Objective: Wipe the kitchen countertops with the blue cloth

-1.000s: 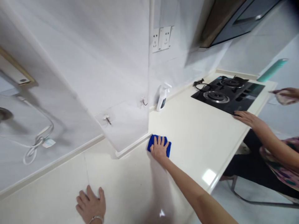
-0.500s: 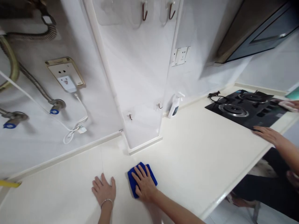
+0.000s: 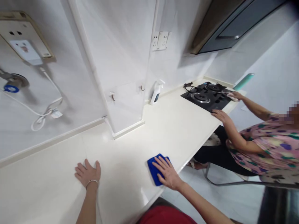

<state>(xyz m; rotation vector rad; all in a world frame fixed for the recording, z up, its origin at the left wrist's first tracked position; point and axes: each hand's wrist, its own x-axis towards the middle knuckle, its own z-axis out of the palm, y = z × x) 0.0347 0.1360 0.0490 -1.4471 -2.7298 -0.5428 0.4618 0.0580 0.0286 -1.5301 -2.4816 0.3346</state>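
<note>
My right hand (image 3: 167, 174) lies flat, fingers spread, pressing a folded blue cloth (image 3: 154, 168) onto the cream countertop (image 3: 177, 124) close to its front edge. My left hand (image 3: 87, 173) rests flat on the counter to the left, fingers apart, with a thin bracelet at the wrist. It holds nothing.
A white spray bottle (image 3: 156, 92) stands by the wall pillar (image 3: 121, 77). A black gas hob (image 3: 205, 95) sits at the far right, where another person (image 3: 263, 140) seated beside the counter rests one hand at its edge and wipes with a cloth. A socket and cable (image 3: 42, 118) hang on the left wall.
My right hand has drawn the blue cloth from the pillar's base back toward the counter's front edge. My left hand stayed flat on the counter. The other person's far hand reached onto the hob.
</note>
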